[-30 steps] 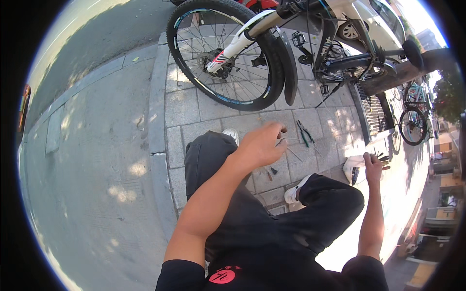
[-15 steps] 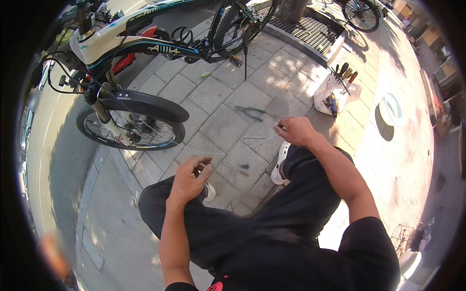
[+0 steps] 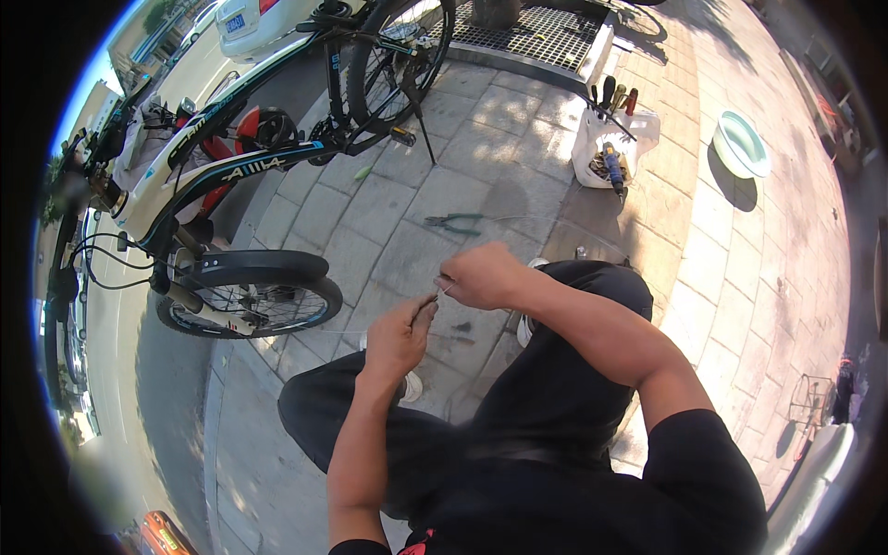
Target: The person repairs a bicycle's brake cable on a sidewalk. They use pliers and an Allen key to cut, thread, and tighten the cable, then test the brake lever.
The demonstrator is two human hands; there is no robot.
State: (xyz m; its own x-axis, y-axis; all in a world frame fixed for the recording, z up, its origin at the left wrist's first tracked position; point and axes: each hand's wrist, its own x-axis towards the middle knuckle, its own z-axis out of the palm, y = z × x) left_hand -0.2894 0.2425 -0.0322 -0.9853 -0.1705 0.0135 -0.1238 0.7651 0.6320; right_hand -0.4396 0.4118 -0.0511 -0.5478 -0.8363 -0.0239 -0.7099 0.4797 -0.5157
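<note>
My left hand (image 3: 398,335) and my right hand (image 3: 481,276) are close together between my knees, fingers pinched. A thin pale wire (image 3: 446,289) is held between them, its short visible bit crossing the gap. From my left hand the wire runs leftward, low over the paving, to the front wheel (image 3: 268,305) of a black and white bicycle (image 3: 245,168). Beyond my right hand lie green-handled pliers (image 3: 455,222) on the slabs. A fine strand of wire (image 3: 555,220) curves from near them towards my right knee.
A white bag (image 3: 592,153) holding screwdrivers and a blue tool stands ahead right. Farther right is a pale green basin (image 3: 740,143). A metal grate (image 3: 527,37) surrounds a tree trunk at the back. A white car (image 3: 254,28) is beyond the bicycle.
My hands have come together, the right moving left and my left slightly right. The wire's loose curve between them has gone. The L-shaped hex key is now out of sight. The view has shifted.
</note>
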